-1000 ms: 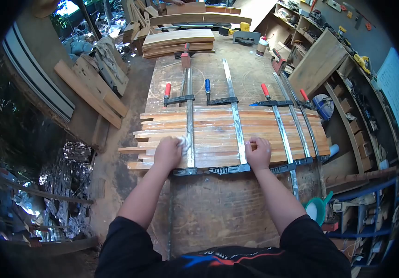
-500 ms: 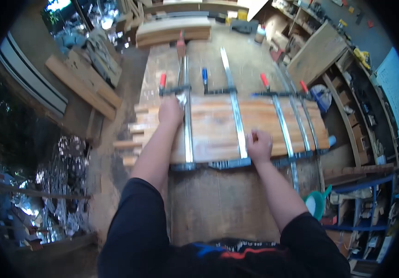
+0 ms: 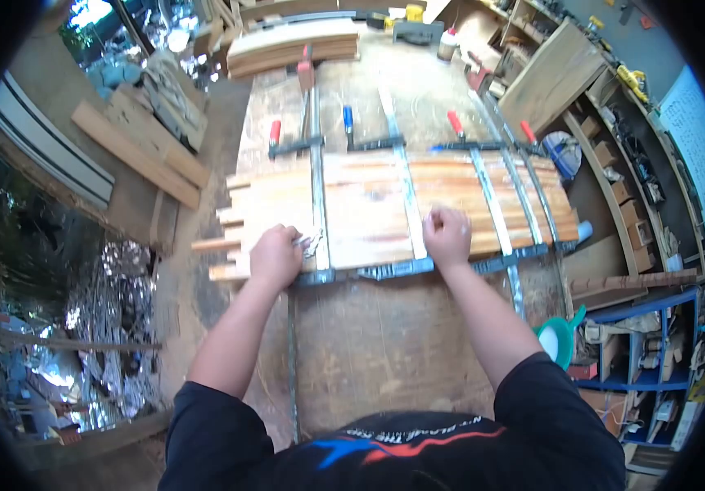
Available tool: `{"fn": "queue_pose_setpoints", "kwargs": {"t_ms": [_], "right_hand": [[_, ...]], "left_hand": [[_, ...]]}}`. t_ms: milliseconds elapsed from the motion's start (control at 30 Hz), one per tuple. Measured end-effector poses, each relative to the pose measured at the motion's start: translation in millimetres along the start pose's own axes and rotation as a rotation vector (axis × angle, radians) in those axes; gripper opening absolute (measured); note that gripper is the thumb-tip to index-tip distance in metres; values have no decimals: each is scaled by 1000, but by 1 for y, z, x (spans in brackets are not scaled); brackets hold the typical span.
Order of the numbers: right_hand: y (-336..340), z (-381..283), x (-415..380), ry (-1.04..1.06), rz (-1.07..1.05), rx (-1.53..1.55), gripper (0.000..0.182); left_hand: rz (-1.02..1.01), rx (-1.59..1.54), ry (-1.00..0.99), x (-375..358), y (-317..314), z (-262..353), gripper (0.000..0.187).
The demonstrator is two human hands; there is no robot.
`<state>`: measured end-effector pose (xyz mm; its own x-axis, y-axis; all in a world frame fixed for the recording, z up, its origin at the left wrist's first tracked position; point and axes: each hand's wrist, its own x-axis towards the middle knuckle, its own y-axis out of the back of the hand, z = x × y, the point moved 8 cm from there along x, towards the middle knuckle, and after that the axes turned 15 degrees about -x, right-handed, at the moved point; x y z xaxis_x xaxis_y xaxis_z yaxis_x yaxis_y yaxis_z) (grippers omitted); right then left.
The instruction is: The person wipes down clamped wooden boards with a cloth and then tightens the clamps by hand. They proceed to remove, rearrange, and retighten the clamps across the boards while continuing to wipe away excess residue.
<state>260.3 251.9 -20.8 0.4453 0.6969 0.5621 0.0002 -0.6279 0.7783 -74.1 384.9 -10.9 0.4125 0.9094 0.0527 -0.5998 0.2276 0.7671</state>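
1. Left of the frame: long planks (image 3: 135,155) lean beside the walkway.
2. Left of centre: the left arm comes up from the bottom edge, angled inward, elbow slightly bent. The left hand (image 3: 277,255) is low over the boards, knuckles up, fingers bent around a crumpled whitish rag (image 3: 311,242) just beside the leftmost clamp bar (image 3: 317,196).
3. Middle of the frame: the boards (image 3: 362,209) lie side by side across the table (image 3: 369,352), with metal clamp bars over them.
4. Right of centre: the right arm slants up and inward from the lower right. The right hand (image 3: 448,237) is curled into a loose fist over the boards, between two bars; whether anything is inside, I cannot tell.
5. Lower right: a green bowl (image 3: 565,335) with a handle.
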Motion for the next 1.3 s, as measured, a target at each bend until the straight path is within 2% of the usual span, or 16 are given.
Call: {"fn": "queue_pose_setpoints", "kwargs": {"t_ms": [100, 200, 233, 267, 300, 367, 433, 533, 600, 800, 900, 1000, 1100, 1167, 1267, 1300], "right_hand": [[0, -1, 1, 26, -10, 11, 9], [1, -2, 5, 44, 75, -6, 8], [2, -2, 7, 51, 80, -17, 9], [2, -3, 2, 64, 58, -27, 10], [-3, -1, 6, 36, -50, 9, 13], [-5, 0, 4, -20, -90, 77, 14], [-4, 0, 0, 46, 0, 9, 11], [-7, 6, -1, 59, -10, -22, 10], [-6, 3, 5, 54, -11, -38, 10], [-10, 6, -1, 41, 16, -58, 11], [-4, 1, 1, 14, -24, -37, 10], [-5, 3, 2, -5, -16, -38, 11], [-4, 0, 1, -4, -39, -51, 11], [-3, -1, 1, 22, -50, -57, 13], [-5, 1, 2, 3, -24, -50, 11], [-6, 2, -4, -11, -49, -58, 11]], "left_hand": [[113, 7, -6, 57, -10, -8, 22], [223, -15, 35, 121, -14, -7, 22], [174, -66, 174, 136, -16, -9, 22], [195, -61, 124, 156, -20, -14, 22], [295, -23, -50, 167, -18, -9, 24], [251, 3, -40, 182, -22, -21, 26], [262, 44, -36, 177, -17, -25, 26], [238, 31, 262, 162, 20, -66, 26], [349, 53, 285, 153, 52, -108, 25], [300, 110, 185, 78, 56, -87, 22], [107, 80, 169, 38, 32, -37, 21], [49, 82, -75, 24, 0, -9, 23], [91, 230, 58, 48, 14, -25, 21], [199, 261, 112, 76, 46, -53, 22], [218, 343, 52, 114, 47, -69, 23], [211, 304, 97, 117, 43, -72, 23]]}}
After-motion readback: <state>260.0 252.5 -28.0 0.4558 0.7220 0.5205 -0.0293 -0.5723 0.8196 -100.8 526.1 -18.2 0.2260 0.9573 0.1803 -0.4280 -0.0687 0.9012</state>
